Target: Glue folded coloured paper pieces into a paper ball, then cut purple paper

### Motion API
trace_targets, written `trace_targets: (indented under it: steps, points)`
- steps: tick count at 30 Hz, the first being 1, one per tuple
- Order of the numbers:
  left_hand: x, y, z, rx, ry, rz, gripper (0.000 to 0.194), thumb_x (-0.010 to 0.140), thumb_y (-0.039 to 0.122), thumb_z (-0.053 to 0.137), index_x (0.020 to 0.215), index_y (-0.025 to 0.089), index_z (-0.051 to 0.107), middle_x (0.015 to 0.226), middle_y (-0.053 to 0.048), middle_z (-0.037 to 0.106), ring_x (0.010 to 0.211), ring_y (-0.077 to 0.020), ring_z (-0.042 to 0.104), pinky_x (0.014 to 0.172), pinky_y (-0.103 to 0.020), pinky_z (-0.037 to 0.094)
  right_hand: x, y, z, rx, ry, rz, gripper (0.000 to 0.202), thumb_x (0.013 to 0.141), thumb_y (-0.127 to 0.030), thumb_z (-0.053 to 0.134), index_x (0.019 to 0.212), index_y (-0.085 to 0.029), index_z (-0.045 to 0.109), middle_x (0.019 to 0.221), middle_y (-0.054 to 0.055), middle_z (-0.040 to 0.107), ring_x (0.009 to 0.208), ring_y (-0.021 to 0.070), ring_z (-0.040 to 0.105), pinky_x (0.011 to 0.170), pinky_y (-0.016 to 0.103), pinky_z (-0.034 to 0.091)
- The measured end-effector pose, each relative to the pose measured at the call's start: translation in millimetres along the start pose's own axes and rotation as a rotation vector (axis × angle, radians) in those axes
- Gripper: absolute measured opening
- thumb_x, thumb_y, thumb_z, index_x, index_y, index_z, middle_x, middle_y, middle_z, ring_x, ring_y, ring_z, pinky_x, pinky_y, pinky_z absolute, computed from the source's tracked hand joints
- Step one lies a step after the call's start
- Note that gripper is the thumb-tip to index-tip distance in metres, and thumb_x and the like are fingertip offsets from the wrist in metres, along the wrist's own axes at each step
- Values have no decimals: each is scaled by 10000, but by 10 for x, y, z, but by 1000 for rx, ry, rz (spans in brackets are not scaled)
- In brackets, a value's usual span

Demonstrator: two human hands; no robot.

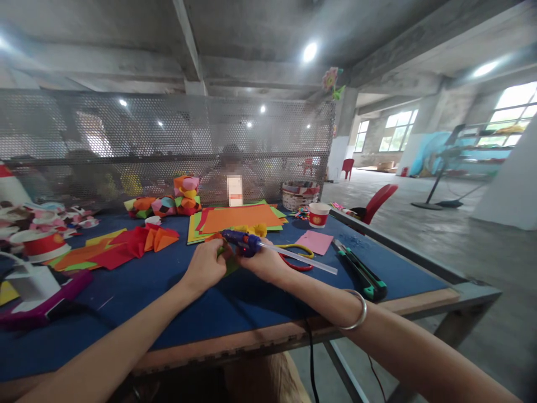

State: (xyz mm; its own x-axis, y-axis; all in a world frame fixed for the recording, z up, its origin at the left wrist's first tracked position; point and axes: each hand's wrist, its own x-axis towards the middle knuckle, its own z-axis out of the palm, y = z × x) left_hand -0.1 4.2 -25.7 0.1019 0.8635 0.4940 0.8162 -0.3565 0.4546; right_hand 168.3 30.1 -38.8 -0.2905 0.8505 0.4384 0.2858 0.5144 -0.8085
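My right hand (267,264) is wrapped round a blue glue gun (242,242), with a long clear glue stick (300,259) poking out of its back end. The gun's front end points left, towards my left hand (206,263). Pinched in my left fingers is a piece of folded paper (230,264), green and orange, partly hidden by the hands. Behind the gun lies a stack of coloured paper sheets (239,218), orange on top. Scissors (297,257) with yellow and red handles lie beside my right hand.
A green and black utility knife (361,272) and pink paper (314,242) lie to the right. A paper cup (319,215) and a basket (300,196) stand behind. Folded red and orange papers (126,246) and a white charger on a purple holder (33,291) are left. A perforated metal screen (159,134) closes the back.
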Motion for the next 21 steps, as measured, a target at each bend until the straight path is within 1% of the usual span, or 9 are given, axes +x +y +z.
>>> trace_targets:
  steps: [3, 6, 8, 12, 17, 21]
  points:
    - [8, 18, -21, -63, -3, 11, 187, 749, 146, 548, 751, 222, 719, 836, -72, 790, 840, -269, 724, 773, -316, 511, 15, 21, 6, 0, 38, -5, 83, 669, -236, 674, 750, -219, 676, 760, 20, 726, 738, 208, 660, 683, 313, 539]
    - [20, 35, -49, -106, -36, 5, 182, 775, 236, 567, 759, 217, 747, 818, -73, 788, 812, -267, 716, 780, -323, 512, 32, 45, 6, -9, 73, -11, 76, 665, -243, 676, 738, -225, 669, 739, 19, 718, 709, 201, 645, 672, 311, 530]
    - [23, 37, -58, -115, -56, 3, 194, 773, 266, 574, 777, 217, 762, 807, -70, 785, 798, -264, 711, 793, -328, 513, 34, 52, -5, -20, 89, -4, 81, 668, -245, 670, 746, -227, 674, 753, 21, 725, 712, 200, 649, 689, 315, 532]
    - [17, 21, -46, -111, -61, 10, 197, 750, 263, 581, 802, 212, 764, 803, -62, 787, 782, -255, 708, 794, -327, 517, 22, 53, -36, -45, 86, 3, 103, 680, -228, 651, 775, -223, 690, 803, 27, 743, 762, 208, 679, 734, 321, 536]
    - [6, 2, -22, -144, -66, 27, 186, 746, 247, 588, 786, 217, 767, 828, -59, 802, 813, -255, 724, 779, -321, 525, 6, 33, -44, -68, 88, -25, 163, 675, -181, 664, 831, -213, 702, 780, 13, 735, 735, 205, 673, 683, 302, 525]
    - [8, 11, -32, -169, -73, 16, 174, 726, 215, 597, 752, 204, 769, 800, -71, 797, 784, -258, 725, 770, -333, 534, -23, -13, -49, -64, 66, -40, 193, 692, -156, 669, 877, -198, 703, 792, 12, 725, 737, 203, 661, 699, 303, 525]
